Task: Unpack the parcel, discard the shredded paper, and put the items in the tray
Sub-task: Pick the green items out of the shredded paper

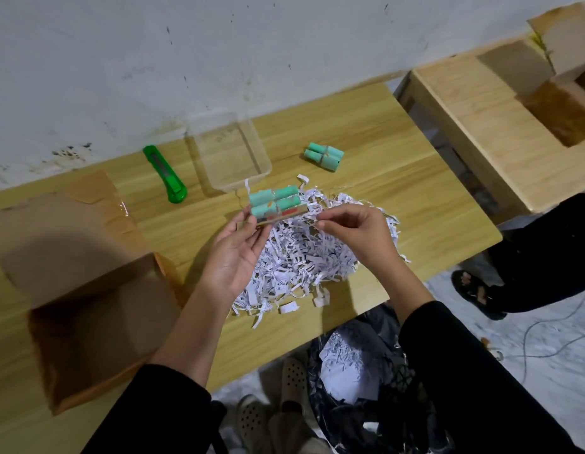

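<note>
Roughly midway, the left hand (235,253) is holding a green bundle (274,203) over the shredded paper (304,260) on the desk (399,198), the right hand (353,234) is pinching its end, and the tray (232,152) is sitting empty.

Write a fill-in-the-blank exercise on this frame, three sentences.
The utility knife lies to the ___ of the clear tray.
The left hand holds a bundle of ___ rolls.
The shredded paper is heaped on the ___.
Missing: left; green; table.
</note>
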